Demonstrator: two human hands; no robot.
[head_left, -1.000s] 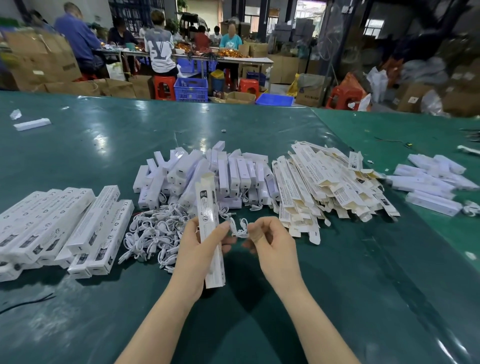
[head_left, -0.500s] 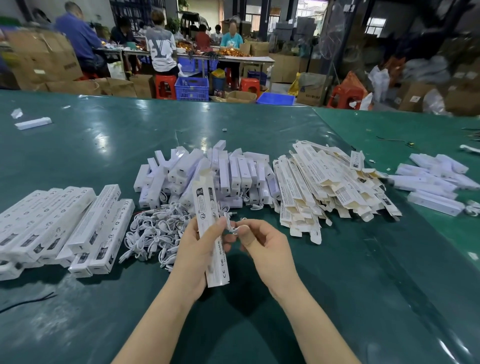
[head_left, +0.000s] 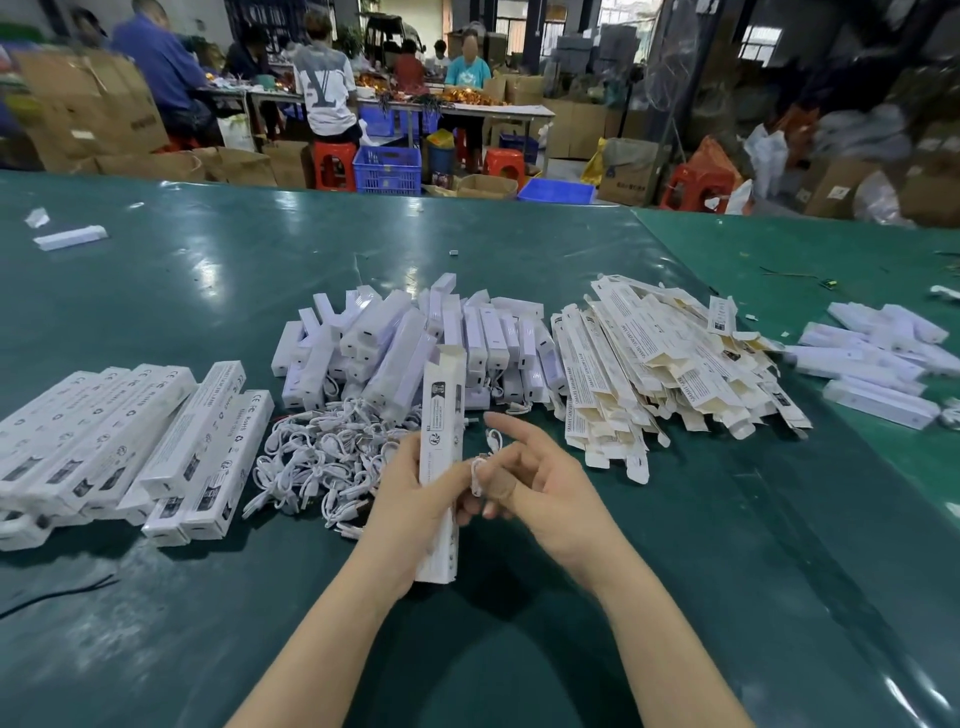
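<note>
- While your left hand (head_left: 410, 499) grips the box (head_left: 442, 415) – fingers curled round its lower half, thumb across the printed face – the box stands nearly upright over the table (head_left: 208, 291), between your two hands, with its top flap open.
- Your right hand (head_left: 540, 488) sits just right of the box and pinches a small white cable (head_left: 477, 475) between the taped thumb and the curled fingers.
- Your right index finger is stretched out, apart from the others.
- The cable hangs at the box's right edge, about halfway up – you cannot tell whether the two touch.
- A cable heap (head_left: 332, 457) lies on the table just left of your left hand.
- Packed boxes (head_left: 104, 431) lie in rows at the far left, touching side to side.
- Lamps (head_left: 415, 338) are piled behind the box you hold.
- Flat cartons (head_left: 665, 364) are stacked loosely just right of the lamps.
</note>
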